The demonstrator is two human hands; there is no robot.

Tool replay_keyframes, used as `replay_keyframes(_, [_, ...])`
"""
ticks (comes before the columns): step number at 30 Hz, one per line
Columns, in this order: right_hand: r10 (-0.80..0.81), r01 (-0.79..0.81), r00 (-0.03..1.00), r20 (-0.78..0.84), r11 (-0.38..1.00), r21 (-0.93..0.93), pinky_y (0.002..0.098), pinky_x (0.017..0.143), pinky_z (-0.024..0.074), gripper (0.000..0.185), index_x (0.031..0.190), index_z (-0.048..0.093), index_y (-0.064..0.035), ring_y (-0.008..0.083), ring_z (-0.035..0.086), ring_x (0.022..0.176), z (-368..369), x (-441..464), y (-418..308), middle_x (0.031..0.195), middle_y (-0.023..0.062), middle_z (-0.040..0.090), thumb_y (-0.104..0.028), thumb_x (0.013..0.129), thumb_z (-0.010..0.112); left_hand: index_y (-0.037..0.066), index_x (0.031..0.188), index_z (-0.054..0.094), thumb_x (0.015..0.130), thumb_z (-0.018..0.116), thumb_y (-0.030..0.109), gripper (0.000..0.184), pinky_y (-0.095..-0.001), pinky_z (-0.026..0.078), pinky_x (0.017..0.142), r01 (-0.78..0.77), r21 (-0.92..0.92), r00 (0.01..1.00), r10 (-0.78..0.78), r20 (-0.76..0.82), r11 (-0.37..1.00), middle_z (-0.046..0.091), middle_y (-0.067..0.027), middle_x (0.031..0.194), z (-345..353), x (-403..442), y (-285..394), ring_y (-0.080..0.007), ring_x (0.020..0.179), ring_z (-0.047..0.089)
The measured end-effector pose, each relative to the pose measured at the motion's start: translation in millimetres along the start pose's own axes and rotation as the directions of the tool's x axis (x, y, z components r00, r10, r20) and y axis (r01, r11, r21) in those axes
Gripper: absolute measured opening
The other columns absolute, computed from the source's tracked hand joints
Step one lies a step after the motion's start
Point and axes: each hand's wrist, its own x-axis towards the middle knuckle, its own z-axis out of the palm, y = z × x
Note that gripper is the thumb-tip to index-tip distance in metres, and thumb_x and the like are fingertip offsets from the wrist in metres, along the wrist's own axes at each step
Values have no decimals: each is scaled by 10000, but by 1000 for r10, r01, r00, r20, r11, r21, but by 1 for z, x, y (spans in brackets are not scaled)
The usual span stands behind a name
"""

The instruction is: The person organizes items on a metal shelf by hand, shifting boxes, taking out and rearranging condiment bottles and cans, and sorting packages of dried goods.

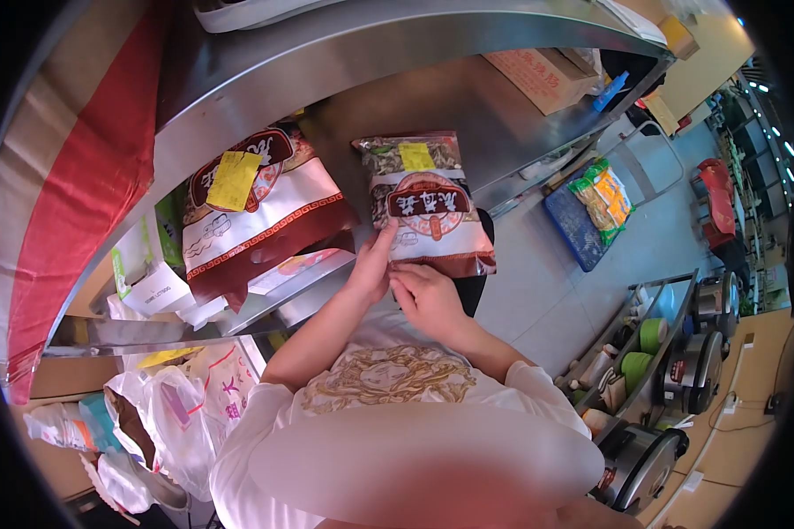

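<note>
A sealed plastic food bag point(431, 201) with a dark red and white print and a yellow sticker is in front of me at the edge of the steel shelf. Dark, pale-flecked dried food shows through its clear part. My left hand point(373, 263) grips the bag's lower left edge, thumb lying on the front. At the bottom edge, my right hand point(428, 300) is closed with curled fingers against the bag; its fingertips are partly hidden. To the left, a larger bag point(273, 212) of similar print, also with a yellow sticker, lies on the shelf.
A cardboard box point(540, 78) sits at the back of the steel shelf point(397, 97). On the floor to the right, a blue cart point(573, 220) carries a green and orange packet point(602, 201). Cookers point(688, 370) line the right; plastic bags point(176, 406) hang lower left.
</note>
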Motion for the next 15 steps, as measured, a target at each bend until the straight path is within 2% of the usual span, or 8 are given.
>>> replay_keyframes(2, [-25, 24, 999, 20, 999, 33, 449, 858, 583, 209, 1077, 738, 7, 378, 712, 961, 1, -5, -3, 1059, 179, 743, -162, 968, 682, -14, 1439, 449, 1046, 682, 286, 546, -405, 590, 948, 11, 0, 1000, -11, -18, 1000, 662, -155, 1311, 2, -5, 6, -253, 1150, 698])
replay_keyframes(5, [67, -121, 967, 245, 970, 212, 414, 790, 583, 224, 1102, 733, 8, 343, 728, 875, -24, 1, 5, 1009, 180, 746, -171, 971, 701, 0, 1428, 461, 1034, 692, 246, 518, -416, 590, 952, -23, -15, 999, 24, 30, 1000, 664, -155, 1307, 5, -14, 6, -256, 1150, 697])
replay_keyframes(6, [138, -193, 965, 224, 950, 247, 386, 729, 574, 228, 1111, 730, 10, 293, 735, 789, -35, 4, 9, 955, 184, 747, -168, 971, 718, 13, 1412, 472, 1030, 697, 244, 500, -415, 600, 938, -23, -13, 999, 23, 44, 1000, 670, -146, 1289, 2, -12, 4, -248, 1121, 707])
replay_keyframes(7, [181, -189, 982, 54, 950, 249, 375, 703, 573, 222, 1105, 735, 16, 260, 736, 750, -35, 5, 20, 921, 170, 757, -164, 976, 722, 27, 1396, 483, 1025, 702, 242, 482, -414, 610, 923, -23, -12, 998, 23, 56, 1000, 677, -137, 1270, -4, -10, -1, -240, 1092, 717])
replay_keyframes(8, [271, -246, 960, -65, 933, 263, 379, 742, 581, 171, 1056, 741, 6, 274, 748, 806, -41, 6, 34, 945, 152, 770, -147, 988, 702, 40, 1381, 494, 1020, 707, 240, 464, -413, 620, 909, -26, -12, 997, 27, 67, 1000, 683, -128, 1251, -9, -7, -5, -232, 1064, 727])
replay_keyframes(10, [180, -141, 907, -382, 982, 128, 387, 871, 575, 146, 1050, 707, -2, 320, 734, 1027, -53, 13, 68, 1143, 198, 746, -135, 1001, 670, 65, 1366, 468, 1021, 704, 235, 451, -415, 620, 917, -45, 75, 999, 42, 31, 996, 681, -106, 1206, -9, -11, -6, -225, 1042, 730])
replay_keyframes(12, [226, -310, 837, -498, 946, -92, 382, 925, 563, 251, 1198, 678, 15, 331, 712, 1110, -66, 14, 81, 1255, 229, 706, -148, 1008, 677, 79, 1352, 446, 1016, 710, 220, 450, -409, 617, 926, -58, 110, 998, 56, 24, 992, 668, -94, 1189, -8, -15, -7, -215, 1053, 719])
replay_keyframes(15, [628, -584, 723, -286, 778, 232, 375, 965, 549, 382, 1319, 623, 50, 303, 692, 1152, -69, 3, 104, 1300, 232, 687, -184, 1025, 688, 87, 1333, 418, 999, 733, 185, 470, -388, 604, 941, -69, 85, 996, 63, 70, 994, 633, -91, 1206, -5, -20, -11, -195, 1118, 682])
